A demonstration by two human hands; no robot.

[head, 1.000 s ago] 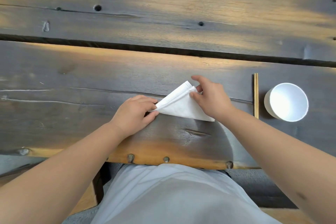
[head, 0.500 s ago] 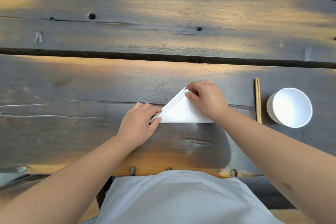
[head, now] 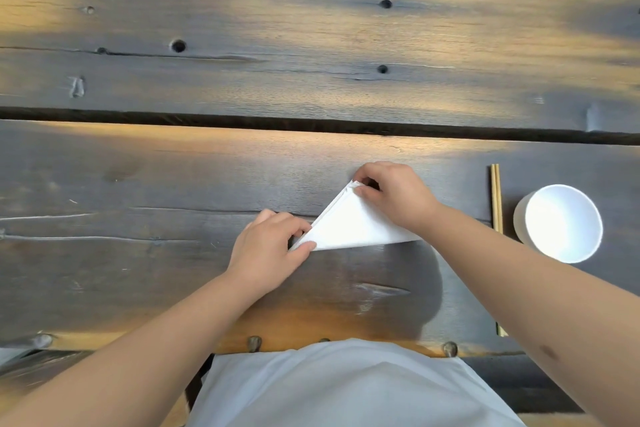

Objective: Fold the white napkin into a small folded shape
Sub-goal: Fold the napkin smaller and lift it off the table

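Observation:
The white napkin (head: 349, 225) lies folded into a triangle on the dark wooden table (head: 173, 253), near its front edge. My left hand (head: 268, 251) pinches the napkin's lower left corner between thumb and curled fingers. My right hand (head: 394, 196) pinches the top corner with its fingertips and covers the right part of the triangle. The napkin's right corner pokes out beneath my right wrist.
A pair of wooden chopsticks (head: 496, 198) lies to the right of my right hand, running away from me. Beyond them stands a white bowl (head: 561, 222). A dark gap (head: 311, 125) between planks crosses the table farther back.
The napkin's raised flap has come down flat into a triangle. My right hand moved with the top corner and now pinches it against the table; the left hand kept its corner.

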